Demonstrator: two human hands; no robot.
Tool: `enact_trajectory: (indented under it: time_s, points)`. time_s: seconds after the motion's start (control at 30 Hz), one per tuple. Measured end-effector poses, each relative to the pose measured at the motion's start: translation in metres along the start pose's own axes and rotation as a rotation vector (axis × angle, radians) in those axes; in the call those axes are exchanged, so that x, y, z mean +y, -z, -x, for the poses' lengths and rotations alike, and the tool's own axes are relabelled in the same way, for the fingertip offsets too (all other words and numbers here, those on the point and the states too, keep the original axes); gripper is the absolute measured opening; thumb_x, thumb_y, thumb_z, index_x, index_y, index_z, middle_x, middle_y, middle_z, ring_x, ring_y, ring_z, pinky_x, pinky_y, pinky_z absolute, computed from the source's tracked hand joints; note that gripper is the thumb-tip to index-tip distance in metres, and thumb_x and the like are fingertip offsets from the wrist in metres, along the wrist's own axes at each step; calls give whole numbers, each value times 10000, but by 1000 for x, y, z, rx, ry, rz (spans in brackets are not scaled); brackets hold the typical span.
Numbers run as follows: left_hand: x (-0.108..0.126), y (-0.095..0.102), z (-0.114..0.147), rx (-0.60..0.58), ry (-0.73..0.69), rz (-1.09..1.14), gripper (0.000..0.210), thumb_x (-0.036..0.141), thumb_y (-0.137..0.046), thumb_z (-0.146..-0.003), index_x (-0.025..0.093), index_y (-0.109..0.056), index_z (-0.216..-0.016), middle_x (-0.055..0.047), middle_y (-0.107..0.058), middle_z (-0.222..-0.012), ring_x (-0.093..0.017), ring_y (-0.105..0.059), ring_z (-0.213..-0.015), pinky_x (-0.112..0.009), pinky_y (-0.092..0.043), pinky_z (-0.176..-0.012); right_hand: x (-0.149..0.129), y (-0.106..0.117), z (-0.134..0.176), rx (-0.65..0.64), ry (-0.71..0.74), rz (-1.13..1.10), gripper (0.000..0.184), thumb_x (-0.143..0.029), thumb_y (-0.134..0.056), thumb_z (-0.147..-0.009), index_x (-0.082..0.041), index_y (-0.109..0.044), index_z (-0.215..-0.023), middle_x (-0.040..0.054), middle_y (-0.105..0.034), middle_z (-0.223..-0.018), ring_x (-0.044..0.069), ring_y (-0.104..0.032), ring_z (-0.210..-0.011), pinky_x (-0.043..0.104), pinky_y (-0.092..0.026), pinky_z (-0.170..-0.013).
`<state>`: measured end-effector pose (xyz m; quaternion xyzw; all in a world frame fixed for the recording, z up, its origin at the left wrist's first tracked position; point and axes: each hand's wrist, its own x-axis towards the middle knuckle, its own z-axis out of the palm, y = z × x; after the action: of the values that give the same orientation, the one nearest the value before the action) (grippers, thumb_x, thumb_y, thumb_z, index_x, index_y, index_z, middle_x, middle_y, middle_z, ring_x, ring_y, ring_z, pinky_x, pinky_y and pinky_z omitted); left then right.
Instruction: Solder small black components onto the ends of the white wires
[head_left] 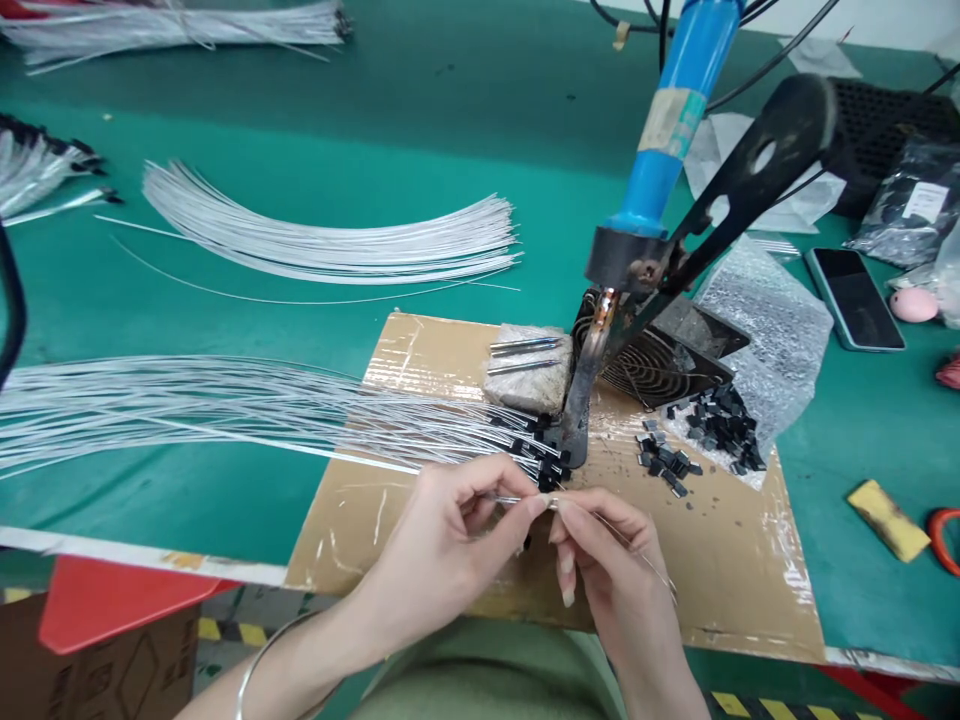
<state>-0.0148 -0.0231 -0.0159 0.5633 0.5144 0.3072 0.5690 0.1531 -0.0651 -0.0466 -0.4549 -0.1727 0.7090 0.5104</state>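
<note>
My left hand (457, 550) is closed in a pinch on the end of a white wire, close to my right fingertips. My right hand (615, 560) pinches a thin silvery wire (666, 580), which curves back over its fingers. The two thumbs nearly meet; the small piece between them is mostly hidden. Just behind my hands lie white wires (247, 400) with black ends (551, 465). Above these ends stands a blue-handled soldering iron (667, 130) in a black metal stand (772, 150), its flat tip (577, 425) pointing down.
A cardboard sheet (352, 530) covers the work spot. On it are a block (525, 390) with metal rods, a fan (652, 370) and small black pieces (724, 425). Another wire bundle (337, 240) lies behind. A phone (855, 300) and a yellow sponge (889, 520) are on the right.
</note>
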Motion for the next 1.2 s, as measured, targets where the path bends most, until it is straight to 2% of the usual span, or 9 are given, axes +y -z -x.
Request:
enact_trajectory:
  time_s: [0.17,0.33,0.47,0.7,0.8,0.93,1.2]
  points:
    - [-3,-6,3,61,-10,3,257,319,-688,-974,161,-761,-786,9,-609,-602,-93,-395,-502,-220,-289,-466,1,-5,-1,28,24,-20,222,-411,-911,-840,-192,-880,-827,24,-736,-692,81,-559,-454,186,-538,-407]
    - [-13,-11,6,144,-29,26,275,387,-729,-971,174,-775,-803,-28,-712,-657,-123,-560,-533,-229,-423,-496,1,-16,-1,72,53,-91,251,-445,-965,-764,-208,-883,-781,5,-717,-632,60,-541,-414,152,-526,-391]
    - [-17,-14,8,174,-16,32,302,428,-735,-978,180,-772,-811,-40,-742,-687,-144,-625,-575,-236,-480,-518,0,-22,-1,94,59,-116,252,-448,-982,-743,-216,-887,-773,5,-721,-616,57,-541,-403,144,-529,-390]
    - [-15,-13,5,174,2,77,325,463,-745,-967,178,-761,-812,-34,-729,-658,-134,-618,-546,-214,-456,-471,1,-15,0,41,67,-118,261,-470,-930,-834,-217,-906,-891,1,-747,-704,61,-636,-511,126,-582,-484]
    - [-16,-13,5,186,9,87,323,468,-746,-966,179,-759,-821,-35,-732,-660,-139,-630,-554,-213,-465,-474,5,-9,1,19,77,-70,198,-432,-895,-892,-241,-904,-944,-3,-779,-751,71,-684,-543,146,-615,-542]
    - [-17,-14,6,178,20,101,318,470,-754,-962,181,-759,-830,-45,-746,-681,-152,-651,-572,-224,-491,-494,8,-6,2,45,119,-2,132,-385,-893,-904,-257,-900,-933,-6,-803,-746,80,-700,-524,165,-625,-555]
    - [-16,-14,6,162,9,76,304,443,-750,-964,183,-764,-807,-41,-738,-673,-143,-619,-553,-230,-464,-490,9,-7,2,60,153,41,130,-380,-883,-909,-251,-897,-903,1,-799,-730,98,-694,-507,197,-633,-535]
